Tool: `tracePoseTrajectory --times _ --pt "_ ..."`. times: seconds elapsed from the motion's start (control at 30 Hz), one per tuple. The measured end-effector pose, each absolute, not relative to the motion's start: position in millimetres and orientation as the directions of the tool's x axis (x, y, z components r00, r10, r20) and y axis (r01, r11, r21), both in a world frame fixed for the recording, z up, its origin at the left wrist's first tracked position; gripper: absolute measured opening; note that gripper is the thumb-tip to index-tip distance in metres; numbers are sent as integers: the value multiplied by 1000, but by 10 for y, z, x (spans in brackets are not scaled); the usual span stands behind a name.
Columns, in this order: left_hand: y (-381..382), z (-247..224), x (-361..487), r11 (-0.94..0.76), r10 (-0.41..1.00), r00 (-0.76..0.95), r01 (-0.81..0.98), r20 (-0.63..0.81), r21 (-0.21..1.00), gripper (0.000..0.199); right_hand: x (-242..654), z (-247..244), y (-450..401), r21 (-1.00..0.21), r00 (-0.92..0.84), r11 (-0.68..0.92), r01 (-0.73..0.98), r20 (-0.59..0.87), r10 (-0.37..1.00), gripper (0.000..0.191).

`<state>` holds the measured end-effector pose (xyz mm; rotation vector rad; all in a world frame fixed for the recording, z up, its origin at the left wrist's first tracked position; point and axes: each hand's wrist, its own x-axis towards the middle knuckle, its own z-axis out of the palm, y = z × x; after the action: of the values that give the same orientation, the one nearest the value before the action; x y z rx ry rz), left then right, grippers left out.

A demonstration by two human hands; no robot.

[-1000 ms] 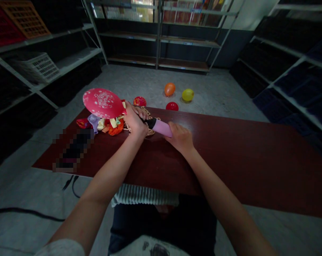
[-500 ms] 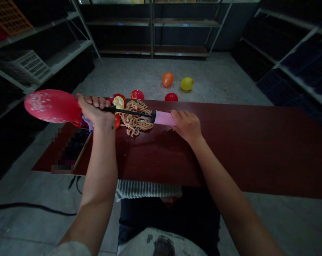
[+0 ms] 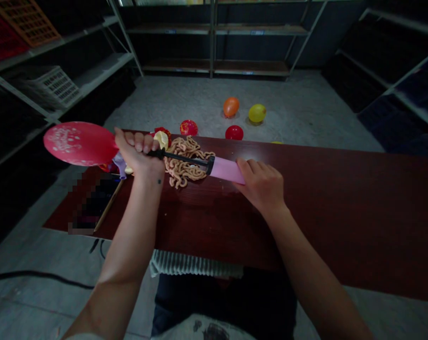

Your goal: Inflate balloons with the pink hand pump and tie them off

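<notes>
A hand-held balloon pump (image 3: 228, 170) with a pink barrel and a black rod lies across both my hands, above the table. My right hand (image 3: 261, 186) is wrapped round the pink barrel. At the other end, my left hand (image 3: 138, 151) is closed round the pump's black end and the neck of a red balloon (image 3: 79, 143). The balloon is inflated, has white print and points left. The black rod shows between the hands; the balloon's neck is hidden by my fingers. Behind the rod, a heap of beige, cord-like long balloons (image 3: 185, 163) rests on the table.
Uninflated balloons (image 3: 120, 165) lie near my left hand on the brown table (image 3: 306, 212). A dark, partly blurred-out object (image 3: 96, 200) is at the table's left. Beyond the far edge are orange (image 3: 231, 107), yellow (image 3: 257, 113) and red (image 3: 234, 132) balloons. Shelves (image 3: 174, 29) surround the floor.
The view has shifted, so hands, pump and balloons appear farther right and slightly lower. Both hands keep their grip. The red balloon looks about the same size.
</notes>
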<state>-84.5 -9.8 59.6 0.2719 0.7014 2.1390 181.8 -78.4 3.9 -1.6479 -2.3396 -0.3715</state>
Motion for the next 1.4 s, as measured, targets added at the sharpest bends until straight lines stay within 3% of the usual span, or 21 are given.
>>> tracePoseTrajectory --times 0.2,0.4,0.53,0.7,1.0,1.27,1.4 --pt "-289 498 -182 -428 838 -544 -617 34 661 71 1708 -38 -824 1 -335 357 934 350 875 43" --pt "-271 258 14 -487 862 -455 -617 225 618 71 1688 -225 -742 -79 -334 382 921 345 877 51" --pt "-118 139 -100 -520 851 -435 -626 294 582 74 1693 -280 -684 -110 -329 401 909 400 855 42" --pt "-53 226 -216 -508 847 -500 -666 179 546 68 1752 -306 -670 -62 -348 420 905 460 817 39" --pt "-5 460 -774 -490 810 -585 -712 -38 503 60 2071 -274 -553 137 -399 382 914 473 785 36" --pt "-65 552 -849 -491 771 -634 -652 -61 578 63 2086 -196 -599 81 -350 346 935 392 851 38" --pt "-97 606 -691 -514 754 -652 -664 -84 543 62 2068 -199 -632 63 -325 323 944 337 884 41"
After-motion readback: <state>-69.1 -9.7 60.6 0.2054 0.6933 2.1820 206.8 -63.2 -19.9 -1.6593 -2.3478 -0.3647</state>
